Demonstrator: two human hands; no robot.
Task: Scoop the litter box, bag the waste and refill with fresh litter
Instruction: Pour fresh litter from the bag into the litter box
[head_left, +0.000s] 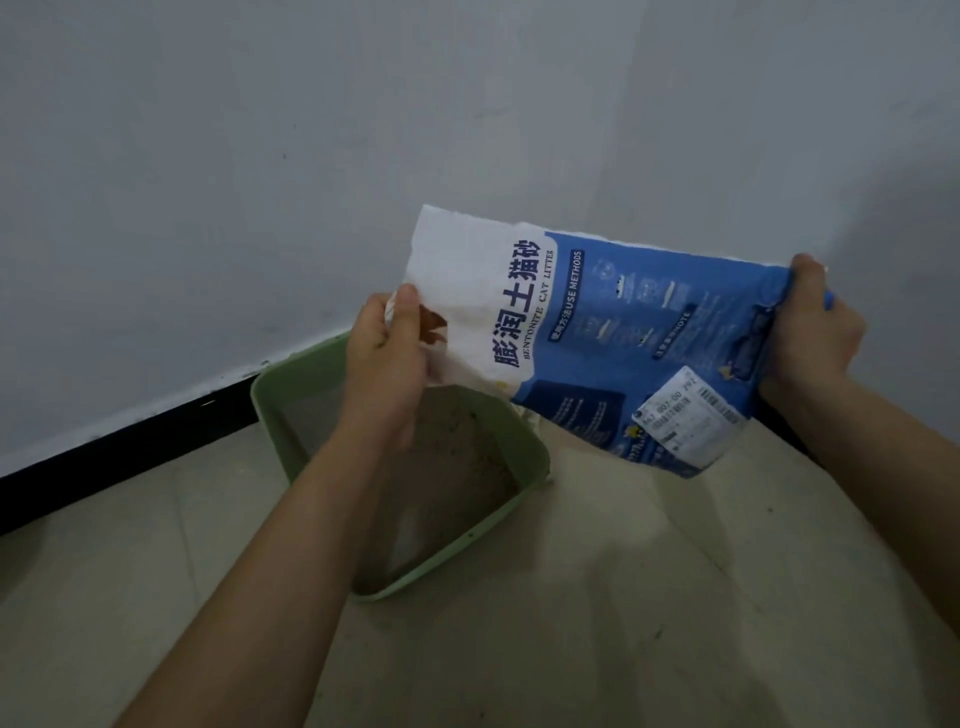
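While hands (387, 358) tilt litter bag (613, 332), box rim (530, 441) beneath

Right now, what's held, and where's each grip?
Blue-and-white plastic cat litter bag: left hand on its white end, right hand on its blue end.

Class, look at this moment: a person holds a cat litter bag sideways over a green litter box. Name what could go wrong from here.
1. The litter bag reaches past the litter box on the right, so a pour from there could land on the floor.
2. The left hand and right hand pinch only the bag's ends; it may slip or sag.
3. Litter may pile unevenly in one corner.
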